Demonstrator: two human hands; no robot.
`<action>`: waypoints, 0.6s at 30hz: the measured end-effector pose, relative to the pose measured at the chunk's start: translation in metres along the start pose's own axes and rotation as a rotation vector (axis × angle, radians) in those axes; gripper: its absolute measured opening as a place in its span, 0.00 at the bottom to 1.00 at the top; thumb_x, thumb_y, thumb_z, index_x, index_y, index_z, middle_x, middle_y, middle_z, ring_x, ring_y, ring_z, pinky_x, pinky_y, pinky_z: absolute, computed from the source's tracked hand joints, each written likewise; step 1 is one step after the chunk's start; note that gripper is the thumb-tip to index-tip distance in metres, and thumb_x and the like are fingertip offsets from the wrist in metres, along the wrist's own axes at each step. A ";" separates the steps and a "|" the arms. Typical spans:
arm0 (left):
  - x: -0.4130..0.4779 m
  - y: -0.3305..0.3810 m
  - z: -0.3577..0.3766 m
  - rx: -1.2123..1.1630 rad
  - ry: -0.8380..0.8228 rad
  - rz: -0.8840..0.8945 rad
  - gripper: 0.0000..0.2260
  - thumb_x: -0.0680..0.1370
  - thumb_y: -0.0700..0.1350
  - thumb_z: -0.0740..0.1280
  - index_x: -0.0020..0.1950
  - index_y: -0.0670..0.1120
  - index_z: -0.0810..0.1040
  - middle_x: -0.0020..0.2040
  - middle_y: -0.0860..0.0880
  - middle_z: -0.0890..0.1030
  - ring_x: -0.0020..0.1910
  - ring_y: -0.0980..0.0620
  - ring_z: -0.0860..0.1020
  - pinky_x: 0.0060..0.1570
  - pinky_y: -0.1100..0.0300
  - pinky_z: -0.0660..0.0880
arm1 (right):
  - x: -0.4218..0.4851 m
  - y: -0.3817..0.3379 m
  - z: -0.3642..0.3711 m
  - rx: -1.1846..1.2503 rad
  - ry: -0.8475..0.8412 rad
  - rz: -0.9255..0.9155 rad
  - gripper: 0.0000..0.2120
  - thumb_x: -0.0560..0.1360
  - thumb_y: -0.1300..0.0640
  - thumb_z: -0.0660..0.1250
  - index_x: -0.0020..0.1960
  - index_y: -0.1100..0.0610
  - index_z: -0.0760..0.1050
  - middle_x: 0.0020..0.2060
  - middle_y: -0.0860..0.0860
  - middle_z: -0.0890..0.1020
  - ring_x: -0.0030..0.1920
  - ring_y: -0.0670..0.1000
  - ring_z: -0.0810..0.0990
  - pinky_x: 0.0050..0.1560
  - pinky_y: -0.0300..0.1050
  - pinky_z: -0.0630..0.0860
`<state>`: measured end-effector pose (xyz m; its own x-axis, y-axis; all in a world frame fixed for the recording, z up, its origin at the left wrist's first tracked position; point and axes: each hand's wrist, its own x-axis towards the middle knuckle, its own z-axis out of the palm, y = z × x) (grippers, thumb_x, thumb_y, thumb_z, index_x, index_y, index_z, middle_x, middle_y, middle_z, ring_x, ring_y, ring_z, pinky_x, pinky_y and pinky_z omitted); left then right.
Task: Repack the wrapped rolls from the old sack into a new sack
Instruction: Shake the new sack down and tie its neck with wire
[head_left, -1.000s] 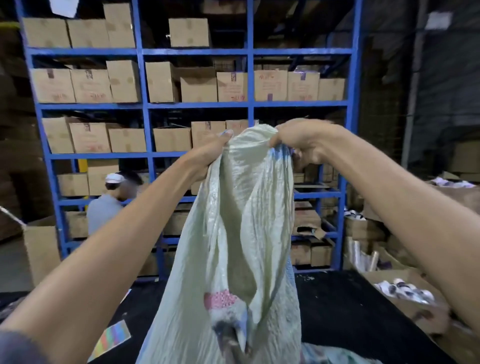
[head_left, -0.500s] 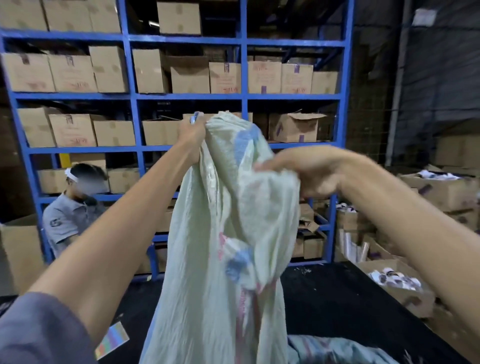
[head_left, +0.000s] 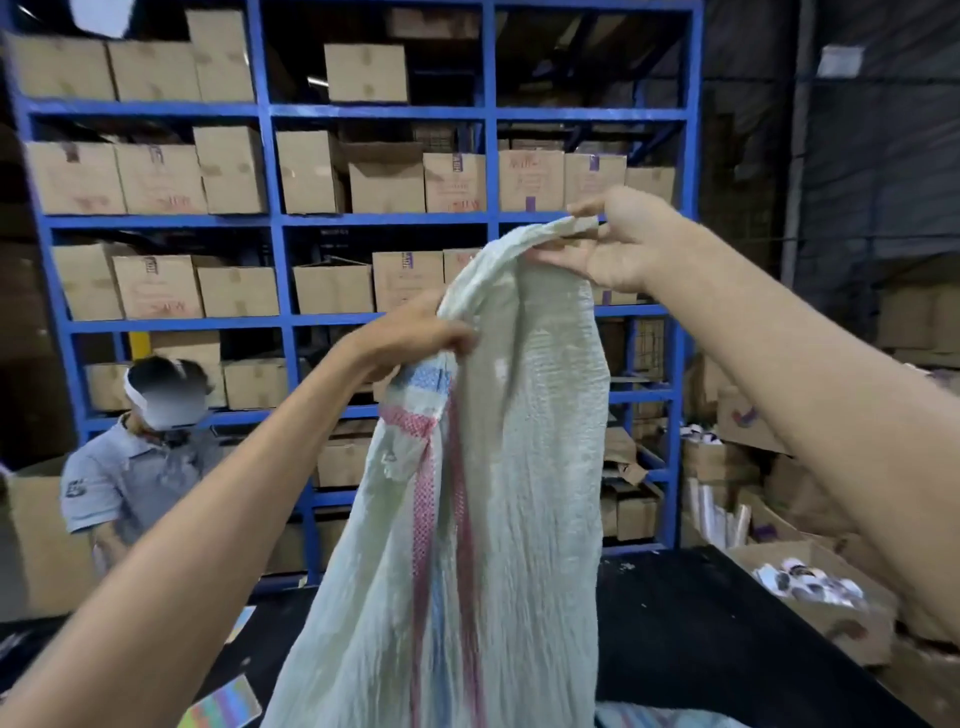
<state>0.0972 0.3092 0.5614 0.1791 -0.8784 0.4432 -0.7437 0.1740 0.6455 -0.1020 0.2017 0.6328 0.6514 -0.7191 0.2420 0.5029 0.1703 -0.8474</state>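
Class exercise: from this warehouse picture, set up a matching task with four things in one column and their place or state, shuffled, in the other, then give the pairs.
Things:
1 left hand
2 right hand
3 shelf rack
4 rainbow card

Place or state:
A pinches the top edge of the sack
B lies on the black table
C grips the sack lower down
D blue, holds cardboard boxes

Pairs: 1-C, 2-A, 3-D, 4-B

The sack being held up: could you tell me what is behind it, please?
Around the sack, a blue rack of cardboard boxes and a black surface show behind it. Whatever stands directly behind its cloth is covered.
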 end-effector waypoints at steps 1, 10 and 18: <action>-0.001 0.003 0.001 -0.050 0.064 -0.025 0.07 0.73 0.30 0.63 0.50 0.35 0.77 0.40 0.47 0.76 0.40 0.50 0.75 0.41 0.59 0.74 | -0.003 0.004 -0.006 -0.129 0.029 -0.035 0.13 0.81 0.63 0.61 0.63 0.67 0.70 0.56 0.68 0.82 0.49 0.66 0.86 0.44 0.58 0.84; 0.015 0.021 0.002 -0.249 0.380 -0.323 0.05 0.70 0.42 0.60 0.35 0.45 0.71 0.53 0.42 0.76 0.52 0.45 0.71 0.51 0.55 0.67 | -0.065 0.150 -0.041 -1.228 -0.049 -0.492 0.26 0.65 0.36 0.78 0.53 0.50 0.74 0.45 0.45 0.75 0.42 0.43 0.74 0.42 0.38 0.70; 0.027 0.029 0.015 -0.233 0.356 -0.373 0.12 0.77 0.38 0.58 0.34 0.45 0.69 0.48 0.45 0.72 0.48 0.46 0.68 0.51 0.51 0.64 | -0.049 0.174 0.001 -1.423 0.037 -0.561 0.23 0.76 0.39 0.67 0.30 0.54 0.75 0.25 0.46 0.76 0.30 0.48 0.77 0.32 0.44 0.72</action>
<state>0.0709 0.2835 0.5826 0.6389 -0.7020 0.3147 -0.4334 0.0096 0.9012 -0.0457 0.2668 0.4742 0.5444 -0.4880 0.6823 -0.2874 -0.8727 -0.3948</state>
